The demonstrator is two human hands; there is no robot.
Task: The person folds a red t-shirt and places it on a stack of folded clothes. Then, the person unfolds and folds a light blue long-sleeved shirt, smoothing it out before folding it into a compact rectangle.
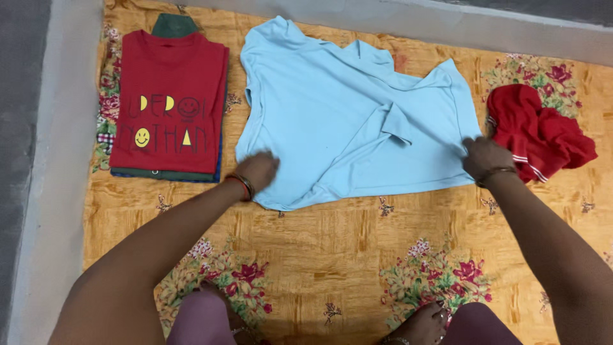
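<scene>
A light blue shirt (pixel 345 121) lies spread on a floral orange mat (pixel 332 249), the left hand (pixel 257 171) pressing flat on its lower left edge, the right hand (pixel 483 158) pinching its right edge; folded red shirts (pixel 169 102) stacked left, crumpled red garment (pixel 539 134) right

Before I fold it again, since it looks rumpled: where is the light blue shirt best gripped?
Probably at the two near corners of the light blue shirt, coming from the near edge. It lies spread flat, and the left hand and right hand already rest on those corners. The bunched fold mid-cloth offers no clean edge.
</scene>
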